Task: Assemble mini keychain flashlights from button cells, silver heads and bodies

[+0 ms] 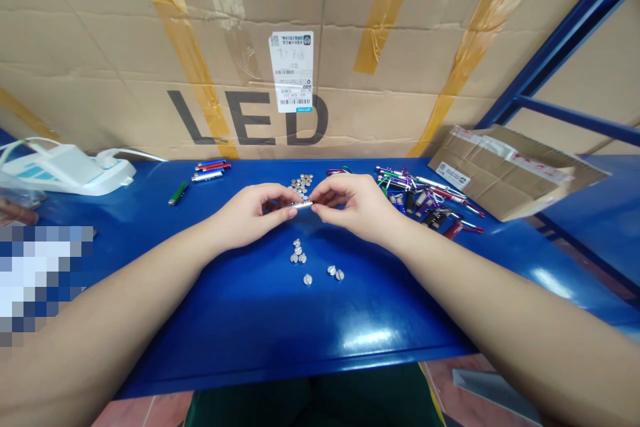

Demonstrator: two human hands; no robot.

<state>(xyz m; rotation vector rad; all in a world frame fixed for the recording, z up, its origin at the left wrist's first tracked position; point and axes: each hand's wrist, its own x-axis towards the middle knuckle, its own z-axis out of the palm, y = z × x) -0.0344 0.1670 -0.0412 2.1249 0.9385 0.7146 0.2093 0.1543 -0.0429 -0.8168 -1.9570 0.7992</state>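
The front edge of the blue surface [300, 365] lies closest, with open room behind it for the forearms to move. Next comes a small scatter of loose slotted metal caps [307, 279], just below the left hand [247, 210] and the right hand [355, 208]. Both hands are nearly closed, their fingertips pinching a slim silver tube [303, 204] between them, above the surface. The tube is small enough to fumble, and a slip could send it rolling among the caps. Just beyond sit stacked button batteries [301, 183], which a careless knuckle could spread. Farther right lies a tangle of key-ring flashlights with colored clips [420, 192], near a folded cardboard sheet [500, 173] at the far right corner. Slim flashlights [210, 170] lie to the left. A large taped carton [300, 13] stands along the back edge.
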